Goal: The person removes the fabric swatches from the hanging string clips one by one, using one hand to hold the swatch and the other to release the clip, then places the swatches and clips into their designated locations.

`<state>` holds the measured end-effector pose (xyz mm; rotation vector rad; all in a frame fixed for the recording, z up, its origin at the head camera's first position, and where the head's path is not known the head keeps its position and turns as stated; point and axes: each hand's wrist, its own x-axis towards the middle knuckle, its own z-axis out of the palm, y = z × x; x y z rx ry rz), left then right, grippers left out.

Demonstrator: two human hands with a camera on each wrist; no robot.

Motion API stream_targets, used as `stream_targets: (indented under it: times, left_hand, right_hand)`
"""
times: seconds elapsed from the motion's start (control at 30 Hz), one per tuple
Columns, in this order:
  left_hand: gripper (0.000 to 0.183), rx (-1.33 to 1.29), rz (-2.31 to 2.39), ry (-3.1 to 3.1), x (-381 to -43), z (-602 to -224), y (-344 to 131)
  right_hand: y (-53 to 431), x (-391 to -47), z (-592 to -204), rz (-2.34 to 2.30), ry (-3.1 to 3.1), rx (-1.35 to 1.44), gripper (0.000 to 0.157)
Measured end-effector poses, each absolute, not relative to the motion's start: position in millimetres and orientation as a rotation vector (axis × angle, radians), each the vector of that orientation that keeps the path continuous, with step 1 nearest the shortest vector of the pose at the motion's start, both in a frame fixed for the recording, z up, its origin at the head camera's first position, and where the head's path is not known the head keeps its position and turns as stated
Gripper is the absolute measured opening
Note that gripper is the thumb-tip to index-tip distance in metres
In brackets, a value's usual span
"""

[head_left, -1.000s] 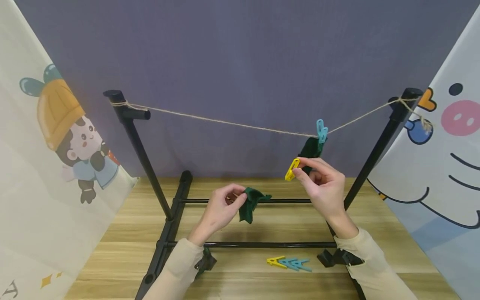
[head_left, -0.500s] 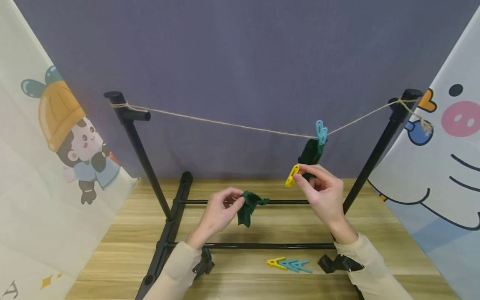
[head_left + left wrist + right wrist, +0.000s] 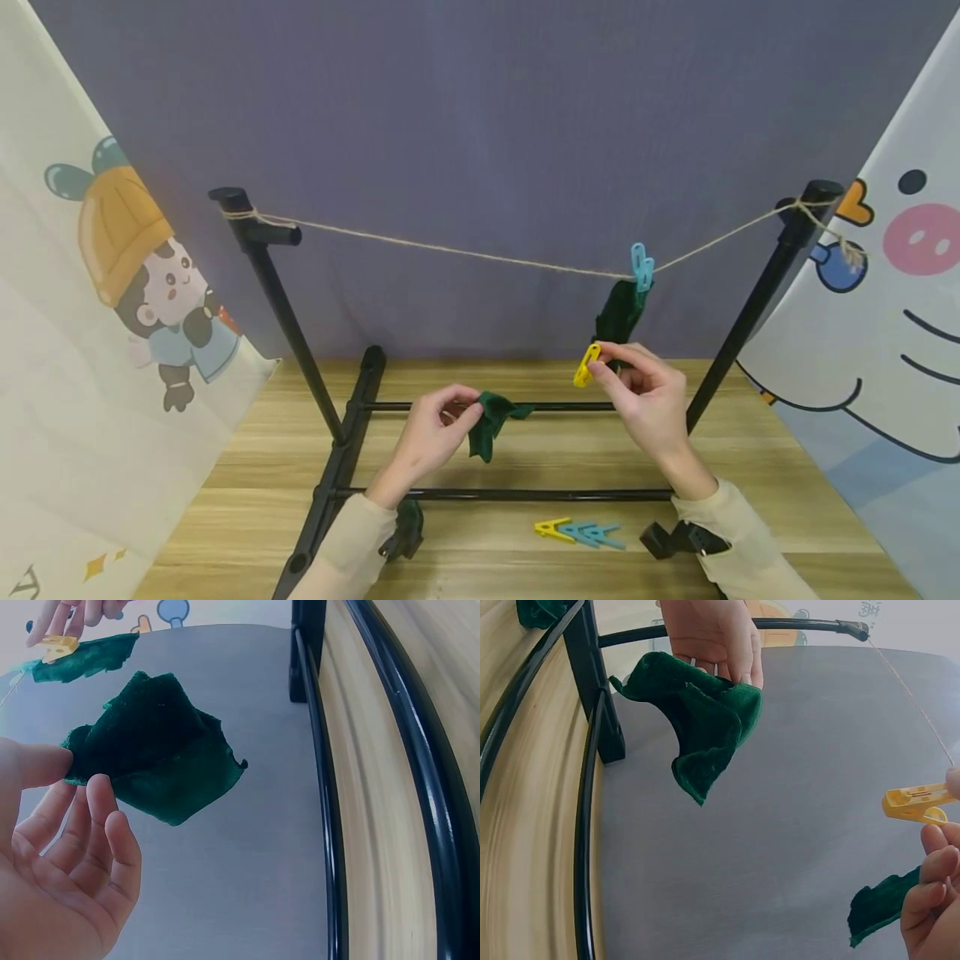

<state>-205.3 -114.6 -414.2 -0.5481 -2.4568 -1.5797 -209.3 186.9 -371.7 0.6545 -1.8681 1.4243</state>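
Between thumb and fingers, my left hand (image 3: pixel 433 433) pinches a small dark green cloth (image 3: pixel 491 423) by one corner; the rest droops over the rack's far crossbar in the head view. The left wrist view shows this cloth (image 3: pixel 165 750) spread out from the fingertips. My right hand (image 3: pixel 645 400) pinches a yellow clothespin (image 3: pixel 587 365), also plain in the right wrist view as a yellow clothespin (image 3: pixel 916 802). Just behind that hand a second green cloth (image 3: pixel 621 312) hangs from the twine line (image 3: pixel 450 248), held by a blue clothespin (image 3: pixel 642 267).
The twine is tied between two black posts (image 3: pixel 288 325) of a frame with low crossbars (image 3: pixel 510 495). One yellow clothespin (image 3: pixel 553 529) and several blue clothespins (image 3: pixel 592 534) lie on the wooden table (image 3: pixel 480 575). Another green cloth (image 3: pixel 408 521) lies by the left wrist.
Both hands have sunk slightly in the head view, the left also drifting a little leftward with its cloth. The yellow clothespin stays in the right hand's pinch.
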Motion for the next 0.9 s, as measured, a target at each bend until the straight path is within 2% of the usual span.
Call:
stream_targets:
  times: [0.3, 0.8, 0.9]
  left_hand:
    - [0.012, -0.521, -1.579, -2.443, -203, -417, -118]
    - [0.010, -0.494, -1.565, -2.434, -197, -424, -129]
    - [0.010, -0.483, -1.568, -2.443, -195, -426, -131]
  right_hand:
    - [189, -206, -381, 1.448, -1.896, 0.639, 0.021]
    - [196, -198, -397, 1.406, -1.950, 0.613, 0.029]
    - [198, -197, -403, 1.421, -1.965, 0.602, 0.024]
